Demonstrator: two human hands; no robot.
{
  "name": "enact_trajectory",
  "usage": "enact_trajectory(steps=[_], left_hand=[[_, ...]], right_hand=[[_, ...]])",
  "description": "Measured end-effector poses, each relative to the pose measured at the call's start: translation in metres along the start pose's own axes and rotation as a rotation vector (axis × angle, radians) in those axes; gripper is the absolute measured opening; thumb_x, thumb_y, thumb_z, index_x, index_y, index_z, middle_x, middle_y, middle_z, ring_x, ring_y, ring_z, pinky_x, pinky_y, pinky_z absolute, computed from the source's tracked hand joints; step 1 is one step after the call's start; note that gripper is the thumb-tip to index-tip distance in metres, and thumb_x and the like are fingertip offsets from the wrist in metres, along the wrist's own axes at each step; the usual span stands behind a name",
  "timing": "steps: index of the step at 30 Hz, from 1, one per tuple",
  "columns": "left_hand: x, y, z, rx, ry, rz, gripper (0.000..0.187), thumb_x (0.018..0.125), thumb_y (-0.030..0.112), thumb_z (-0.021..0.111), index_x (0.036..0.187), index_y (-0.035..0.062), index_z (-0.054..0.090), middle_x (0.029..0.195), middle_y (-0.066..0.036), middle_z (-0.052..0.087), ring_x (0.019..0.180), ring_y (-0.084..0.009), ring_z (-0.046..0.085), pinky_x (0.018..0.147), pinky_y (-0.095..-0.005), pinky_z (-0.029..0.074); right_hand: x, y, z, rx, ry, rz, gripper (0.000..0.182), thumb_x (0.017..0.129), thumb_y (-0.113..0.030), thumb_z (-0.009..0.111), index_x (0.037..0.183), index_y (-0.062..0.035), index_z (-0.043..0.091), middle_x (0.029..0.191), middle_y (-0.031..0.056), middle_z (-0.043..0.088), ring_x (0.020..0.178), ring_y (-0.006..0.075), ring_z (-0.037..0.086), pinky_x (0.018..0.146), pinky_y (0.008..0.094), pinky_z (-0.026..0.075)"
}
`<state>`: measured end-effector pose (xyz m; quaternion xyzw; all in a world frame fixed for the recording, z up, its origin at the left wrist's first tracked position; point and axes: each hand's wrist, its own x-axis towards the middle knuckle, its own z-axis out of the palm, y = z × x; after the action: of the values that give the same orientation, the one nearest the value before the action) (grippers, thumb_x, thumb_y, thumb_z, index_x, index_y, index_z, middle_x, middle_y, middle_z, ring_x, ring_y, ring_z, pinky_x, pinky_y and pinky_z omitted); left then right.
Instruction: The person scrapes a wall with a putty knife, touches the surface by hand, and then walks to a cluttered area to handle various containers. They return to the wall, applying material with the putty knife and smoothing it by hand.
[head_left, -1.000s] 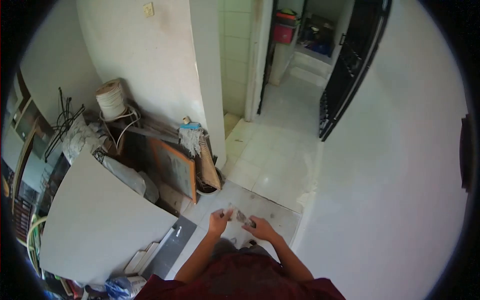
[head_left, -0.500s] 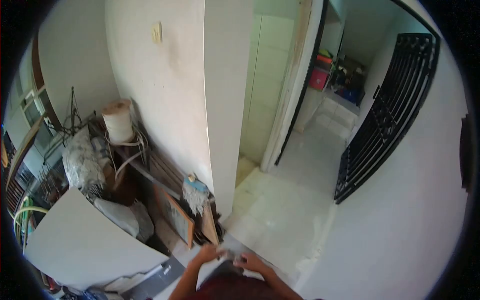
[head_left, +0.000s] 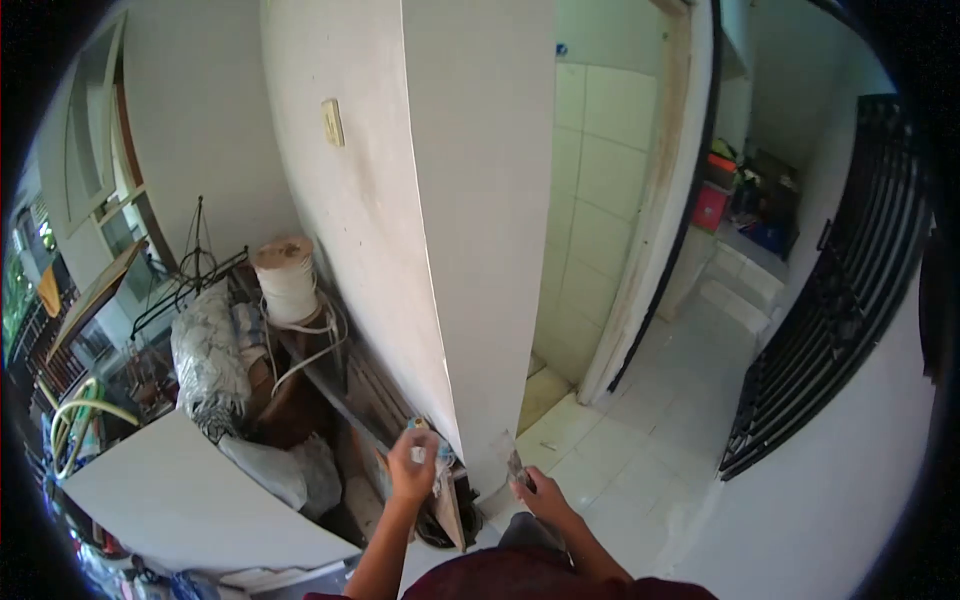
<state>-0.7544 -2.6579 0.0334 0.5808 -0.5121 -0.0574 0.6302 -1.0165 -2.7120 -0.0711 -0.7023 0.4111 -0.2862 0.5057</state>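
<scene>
My right hand (head_left: 540, 497) is closed around a small grey flat-bladed tool (head_left: 516, 466), which points up toward the foot of the white wall corner (head_left: 480, 300). Dark marks show on the wall beside the blade. My left hand (head_left: 412, 468) is raised on the left side of that corner, its fingers smeared by motion. Just behind it is a blue and whitish cloth bundle (head_left: 443, 456), partly covered by the hand. A wooden board (head_left: 449, 515) leans below the left hand.
At left are a large white panel (head_left: 200, 495), a cord spool (head_left: 287, 280) and a silver plastic-wrapped bundle (head_left: 208, 350). Right of the corner, a tiled floor (head_left: 640, 440) runs past a doorway to a black metal gate (head_left: 830, 290). Pale steps (head_left: 740, 285) rise at the back.
My hands were close together low in front of me and have moved apart and up. The right brings the tool near the wall corner; the view has shifted left and closer.
</scene>
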Motion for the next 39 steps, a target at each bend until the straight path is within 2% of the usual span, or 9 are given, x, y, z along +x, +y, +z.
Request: enact_trajectory(steps=[7,10,13,17,25,29,33,36,39], left_hand=[[0.008,0.016,-0.003,0.157,0.344,-0.27,0.017,0.089,0.005,0.065,0.104,0.0007,0.06,0.097,-0.013,0.063,0.089,-0.02,0.062,0.078,-0.0323,0.05],[0.035,0.046,0.012,0.562,0.497,-0.006,0.027,0.086,0.008,0.067,0.111,0.0011,0.059,0.111,-0.017,0.062,0.107,-0.03,0.059,0.093,-0.0389,0.046],[0.086,0.104,0.052,0.715,0.567,0.294,0.041,0.081,0.013,0.071,0.119,0.0021,0.057,0.121,-0.019,0.06,0.122,-0.039,0.052,0.107,-0.0488,0.036],[0.134,0.128,0.092,0.952,0.251,0.635,0.048,0.084,0.025,0.069,0.123,0.0006,0.055,0.136,-0.023,0.055,0.133,-0.0426,0.046,0.114,-0.0623,0.02],[0.249,0.218,0.118,1.487,0.384,0.369,0.072,0.09,0.044,0.057,0.151,0.0098,0.038,0.157,-0.021,0.03,0.146,-0.043,0.022,0.116,-0.0625,0.01],[0.317,0.287,0.102,1.476,0.604,0.524,0.071,0.094,0.051,0.049,0.155,0.0204,0.031,0.162,-0.016,0.02,0.148,-0.0401,0.017,0.117,-0.0618,0.012],[0.388,0.347,0.072,1.395,0.748,0.771,0.072,0.092,0.051,0.049,0.153,0.0143,0.033,0.159,-0.022,0.021,0.147,-0.0429,0.018,0.117,-0.0624,0.013],[0.417,0.36,0.074,1.441,0.899,0.652,0.068,0.102,0.053,0.033,0.157,0.0174,0.019,0.163,-0.016,0.015,0.15,-0.0381,0.012,0.122,-0.0515,0.007],[0.39,0.325,0.086,1.403,0.844,0.623,0.071,0.097,0.054,0.04,0.155,0.0164,0.024,0.161,-0.02,0.016,0.149,-0.0416,0.013,0.119,-0.0569,0.009]], right_hand=[[0.11,-0.017,-0.018,0.041,-0.141,-0.223,0.034,0.096,-0.031,0.064,0.105,-0.0016,0.05,0.073,0.0067,0.068,0.063,0.0112,0.062,0.058,0.0283,0.048],[0.147,-0.035,-0.043,-0.111,-0.274,-0.325,0.054,0.096,-0.046,0.06,0.116,0.0025,0.05,0.078,0.0157,0.067,0.071,0.0277,0.069,0.065,0.0371,0.052],[0.172,-0.054,-0.068,0.003,-0.351,-0.477,0.037,0.095,-0.033,0.064,0.106,0.0001,0.051,0.08,0.0125,0.069,0.07,0.0201,0.069,0.064,0.0323,0.052],[0.198,-0.077,-0.099,0.103,-0.45,-0.573,0.025,0.093,-0.019,0.068,0.098,-0.0007,0.052,0.082,0.0097,0.07,0.072,0.0142,0.071,0.064,0.028,0.055],[0.241,-0.098,-0.125,0.214,-0.812,-0.585,0.03,0.093,-0.026,0.069,0.099,-0.0029,0.051,0.071,0.0066,0.068,0.063,0.016,0.069,0.058,0.0301,0.054],[0.239,-0.108,-0.115,0.274,-0.838,-0.681,0.023,0.09,-0.014,0.07,0.092,-0.002,0.05,0.068,0.0068,0.067,0.059,0.0128,0.067,0.056,0.0285,0.054],[0.222,-0.103,-0.113,0.392,-0.874,-0.558,0.025,0.089,-0.015,0.072,0.088,-0.0031,0.05,0.066,0.006,0.067,0.057,0.0128,0.067,0.055,0.029,0.054],[0.219,-0.096,-0.124,0.307,-0.984,-0.521,0.025,0.088,-0.016,0.072,0.087,-0.0037,0.051,0.065,0.006,0.067,0.056,0.0134,0.067,0.054,0.0289,0.054],[0.221,-0.083,-0.135,0.197,-1.011,-0.597,0.023,0.088,-0.016,0.072,0.088,-0.0038,0.053,0.065,0.0067,0.067,0.055,0.0144,0.067,0.053,0.0292,0.053]])
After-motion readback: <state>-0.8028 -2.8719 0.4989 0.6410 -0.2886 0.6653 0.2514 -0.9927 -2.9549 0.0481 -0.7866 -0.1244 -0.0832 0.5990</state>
